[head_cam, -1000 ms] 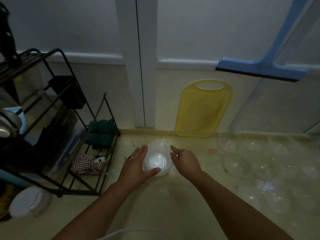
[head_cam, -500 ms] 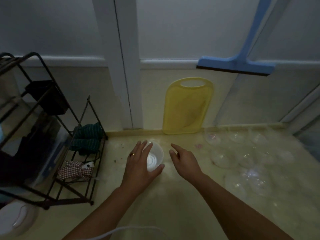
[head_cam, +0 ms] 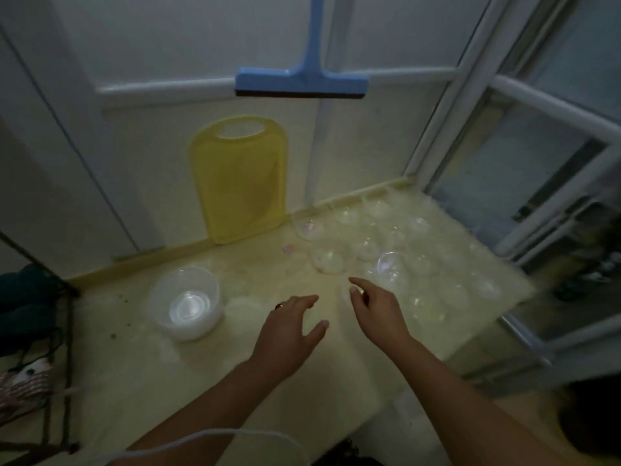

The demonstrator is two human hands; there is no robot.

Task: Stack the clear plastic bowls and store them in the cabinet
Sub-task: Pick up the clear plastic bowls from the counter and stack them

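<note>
Bowls, clear plastic, on the pale yellow counter (head_cam: 268, 381): a nested stack (head_cam: 185, 302) stands upright at left, well apart from both hands; loose single bowls (head_cam: 389, 264) lie spread over the right half up to the back edge (exact count not readable, edges blurred). Left hand (head_cam: 289, 326) hovers palm down over the counter's middle, forearm reaching in from lower left, fingers spread and nearly straight, thumb out to the right; its grip is apart, holding nothing. A ring (head_cam: 279, 306) shows on one finger. Right hand (head_cam: 376, 312) is extended just beside it, nearer the loose bowls, index finger pointing left and up, thumb tucked below; fingers loosely bent, grip apart, nothing held. Yellow cutting board (head_cam: 240, 183) leans on the wall behind; blue squeegee (head_cam: 300, 80) hangs above.
</note>
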